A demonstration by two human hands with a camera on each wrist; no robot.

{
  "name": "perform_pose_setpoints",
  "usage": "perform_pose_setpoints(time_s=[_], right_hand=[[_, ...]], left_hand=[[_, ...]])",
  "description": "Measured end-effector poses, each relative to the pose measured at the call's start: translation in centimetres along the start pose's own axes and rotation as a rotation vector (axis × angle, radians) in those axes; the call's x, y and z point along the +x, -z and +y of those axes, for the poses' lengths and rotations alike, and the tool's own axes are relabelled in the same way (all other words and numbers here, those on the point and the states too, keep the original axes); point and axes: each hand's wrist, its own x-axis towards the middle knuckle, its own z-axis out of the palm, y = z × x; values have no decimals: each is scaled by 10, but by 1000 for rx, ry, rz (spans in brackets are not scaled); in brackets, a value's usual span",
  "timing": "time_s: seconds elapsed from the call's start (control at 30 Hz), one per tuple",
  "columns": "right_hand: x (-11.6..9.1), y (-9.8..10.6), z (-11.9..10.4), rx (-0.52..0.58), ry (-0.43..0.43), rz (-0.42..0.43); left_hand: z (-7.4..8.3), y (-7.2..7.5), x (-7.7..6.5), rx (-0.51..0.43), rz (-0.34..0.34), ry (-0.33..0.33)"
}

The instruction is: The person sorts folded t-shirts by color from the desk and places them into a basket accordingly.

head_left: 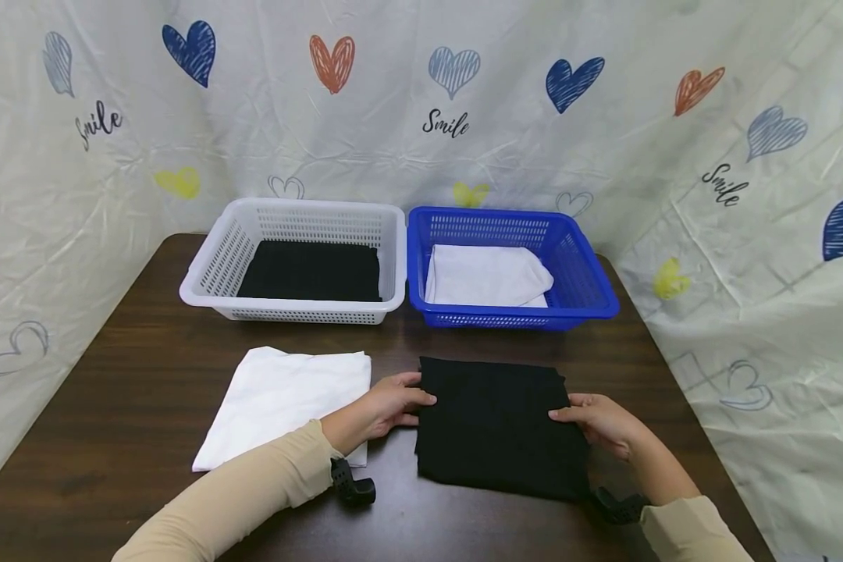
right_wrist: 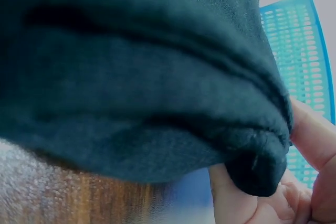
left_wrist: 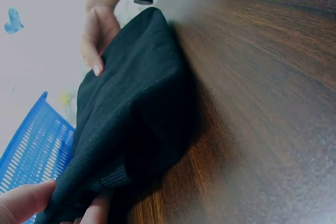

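Note:
A folded black garment (head_left: 499, 429) is held between both hands at the front right of the table. My left hand (head_left: 389, 402) pinches its left edge, thumb on top and fingers underneath. At the opposite edge my right hand (head_left: 600, 421) grips it the same way. Several folded layers of the black garment (right_wrist: 157, 87) show from the side in the right wrist view, and a ribbed strip appears near the left fingers in the left wrist view. Beside my left forearm lies a folded white garment (head_left: 288, 390), partly covered by that arm.
Behind the garments stand a white basket (head_left: 302, 314) with a folded black garment (head_left: 312, 269) inside and a blue basket (head_left: 513, 318) holding a folded white garment (head_left: 485, 275). The baskets are side by side at the back of the brown table (head_left: 112, 406), before a printed curtain.

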Motion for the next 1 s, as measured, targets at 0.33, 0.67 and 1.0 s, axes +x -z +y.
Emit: perform_pose_setpoints(time_s=[0.33,0.67,1.0], right_hand=[[-1,-4,2,-122,-46,118],[-4,-7,-7,-151,-100,210],[-9,-4,-17,-172,-90,236]], left_hand=[[1,-2,-2,62,2,-15],[3,-5,-3,43,30,-47],[12,-7,-5,25,54,-61]])
